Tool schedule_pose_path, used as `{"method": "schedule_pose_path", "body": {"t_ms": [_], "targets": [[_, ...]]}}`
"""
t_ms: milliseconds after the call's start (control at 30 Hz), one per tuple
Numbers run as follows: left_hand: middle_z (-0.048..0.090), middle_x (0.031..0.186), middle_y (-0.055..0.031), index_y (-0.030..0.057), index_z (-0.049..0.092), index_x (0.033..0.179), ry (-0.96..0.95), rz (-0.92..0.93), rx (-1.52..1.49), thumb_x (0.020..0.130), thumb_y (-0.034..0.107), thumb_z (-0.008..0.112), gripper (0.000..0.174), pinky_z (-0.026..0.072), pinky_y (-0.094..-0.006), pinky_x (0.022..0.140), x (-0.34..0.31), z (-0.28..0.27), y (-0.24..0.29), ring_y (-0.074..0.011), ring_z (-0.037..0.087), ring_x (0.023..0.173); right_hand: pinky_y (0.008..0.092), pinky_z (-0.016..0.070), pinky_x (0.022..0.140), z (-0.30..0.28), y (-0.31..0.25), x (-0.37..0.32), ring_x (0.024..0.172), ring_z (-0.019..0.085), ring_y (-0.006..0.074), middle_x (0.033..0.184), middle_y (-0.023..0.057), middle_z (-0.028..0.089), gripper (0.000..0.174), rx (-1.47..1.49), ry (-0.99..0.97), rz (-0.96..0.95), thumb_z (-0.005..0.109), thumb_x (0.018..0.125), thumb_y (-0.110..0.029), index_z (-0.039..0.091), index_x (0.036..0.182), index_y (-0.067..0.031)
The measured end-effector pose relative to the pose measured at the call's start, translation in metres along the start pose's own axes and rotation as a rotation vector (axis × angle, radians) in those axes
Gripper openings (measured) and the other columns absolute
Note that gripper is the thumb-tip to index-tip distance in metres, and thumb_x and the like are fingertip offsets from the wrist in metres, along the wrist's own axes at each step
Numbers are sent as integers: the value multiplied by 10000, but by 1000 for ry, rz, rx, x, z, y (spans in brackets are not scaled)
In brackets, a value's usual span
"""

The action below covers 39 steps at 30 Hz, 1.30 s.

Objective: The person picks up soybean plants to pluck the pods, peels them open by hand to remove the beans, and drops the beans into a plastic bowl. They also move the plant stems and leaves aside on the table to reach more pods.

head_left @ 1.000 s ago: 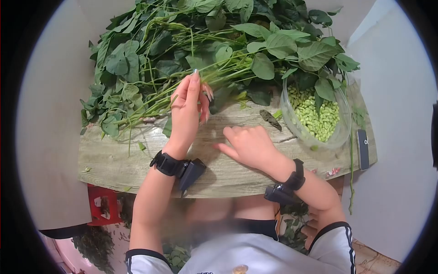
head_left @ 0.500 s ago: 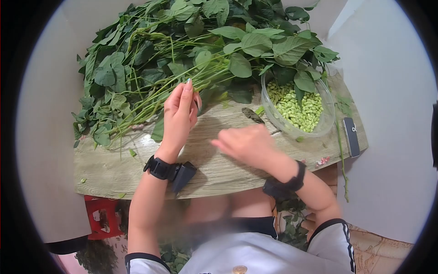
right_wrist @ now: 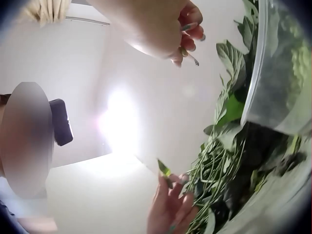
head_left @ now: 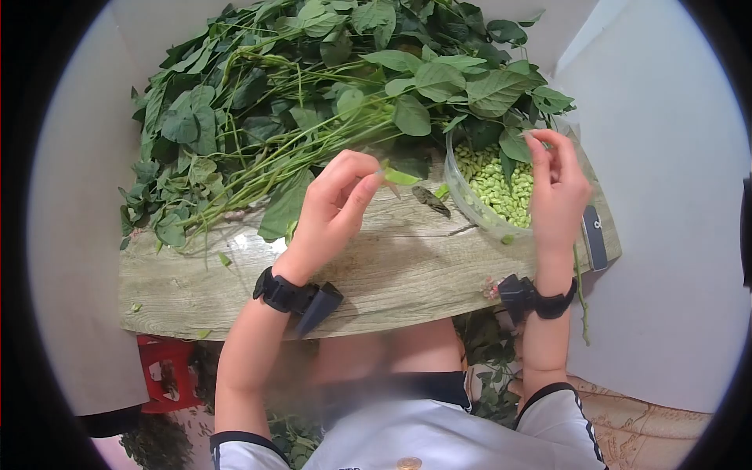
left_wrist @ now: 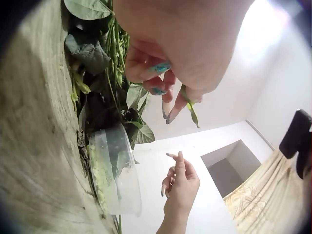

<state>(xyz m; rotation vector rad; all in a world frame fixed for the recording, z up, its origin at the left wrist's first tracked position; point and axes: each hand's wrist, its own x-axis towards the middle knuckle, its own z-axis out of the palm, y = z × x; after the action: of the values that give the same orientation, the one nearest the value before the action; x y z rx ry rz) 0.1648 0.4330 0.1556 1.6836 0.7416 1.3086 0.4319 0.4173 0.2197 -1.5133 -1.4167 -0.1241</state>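
Note:
My left hand (head_left: 337, 207) pinches a green pod (head_left: 401, 178) between thumb and forefinger, above the wooden table. The pod (left_wrist: 193, 113) sticks out past the fingertips in the left wrist view. My right hand (head_left: 558, 188) is raised at the right side of the clear bowl (head_left: 472, 210), hiding part of it. Its fingers are bent, and in the right wrist view a small greenish piece (right_wrist: 183, 51) shows between them. Shelled green beans (head_left: 497, 188) lie in the bowl, with leaves hanging over its back.
A large heap of leafy stems (head_left: 258, 110) covers the back of the table (head_left: 392, 274). A dark, shrivelled piece (head_left: 431, 201) lies left of the bowl. A phone-like dark object (head_left: 594, 237) lies at the right edge. A red stool (head_left: 171, 374) stands below left.
My right hand has moved from the table's middle to the bowl's right side and risen. My left hand has turned toward the right, and a pod now shows in its fingers.

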Motion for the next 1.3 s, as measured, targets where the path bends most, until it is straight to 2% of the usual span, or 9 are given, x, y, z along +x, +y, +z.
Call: {"method": "schedule_pose_path", "body": {"t_ms": [233, 367, 433, 500, 567, 667, 967, 1133, 1300], "targets": [[547, 1025, -30, -3, 609, 1055, 21, 14, -1, 1003, 96, 565, 120, 384, -208, 593, 1, -2, -1, -61, 478, 714, 343, 457, 583, 14, 37, 26, 610, 568, 233, 753, 55, 638, 244, -356, -17, -111, 663, 940, -333, 698, 1000, -99], [600, 974, -18, -1, 612, 1063, 24, 45, 38, 1004, 134, 578, 152, 375, -197, 547, 0, 0, -2, -38, 488, 651, 331, 452, 593, 14, 1, 18, 623, 572, 190, 776, 55, 655, 307, -182, 113, -139, 647, 952, -380, 689, 966, -76], [620, 922, -20, 2, 604, 1061, -9, -36, 11, 1021, 165, 551, 176, 364, -188, 496, -1, 3, 7, -29, 475, 577, 304, 440, 579, 20, -26, -1, 636, 568, 126, 755, 43, 644, 368, 337, -102, 86, 623, 971, -411, 682, 947, -49], [640, 870, -22, 6, 596, 1059, -42, -121, -9, 1038, 196, 525, 204, 353, -179, 444, -3, 4, 10, -19, 462, 503, 271, 415, 548, 32, -39, -20, 622, 530, 74, 699, 23, 607, 381, 563, -396, -49, 595, 997, -397, 680, 946, -29], [674, 790, -6, 28, 627, 1091, -43, -162, -12, 1029, 202, 545, 202, 359, -193, 482, -2, 3, 10, -19, 462, 533, 259, 402, 527, 31, -57, -28, 584, 503, 68, 650, 13, 575, 317, 504, -775, 166, 587, 1008, -323, 684, 932, -31], [650, 742, -2, 33, 629, 1091, -51, -185, -53, 1038, 217, 527, 217, 359, -189, 474, -3, 4, 12, -15, 470, 528, 260, 398, 524, 51, -51, -35, 566, 488, 62, 625, 5, 567, 292, 596, -725, 47, 586, 1006, -293, 697, 939, -31], [602, 712, -37, -1, 596, 1043, -82, -256, -150, 1077, 308, 409, 362, 365, -174, 420, 0, 1, 7, -34, 469, 475, 249, 377, 472, 71, -53, -31, 503, 483, 34, 639, 3, 623, 175, 661, -590, 27, 621, 979, -194, 727, 975, -54], [587, 692, -10, 27, 596, 997, 2, -304, -251, 1069, 373, 430, 391, 340, -187, 378, -1, 2, 6, -26, 440, 446, 237, 369, 461, 85, -47, -30, 500, 483, 29, 610, -11, 597, 198, 788, -665, 97, 631, 980, -214, 728, 934, -48], [595, 704, -42, 28, 574, 967, -166, -442, -372, 1069, 451, 366, 482, 362, -196, 340, -1, 0, 5, -66, 492, 435, 218, 359, 447, 92, -36, -37, 497, 472, 20, 582, -28, 557, 214, 811, -712, 66, 638, 980, -227, 725, 909, -44]]}}
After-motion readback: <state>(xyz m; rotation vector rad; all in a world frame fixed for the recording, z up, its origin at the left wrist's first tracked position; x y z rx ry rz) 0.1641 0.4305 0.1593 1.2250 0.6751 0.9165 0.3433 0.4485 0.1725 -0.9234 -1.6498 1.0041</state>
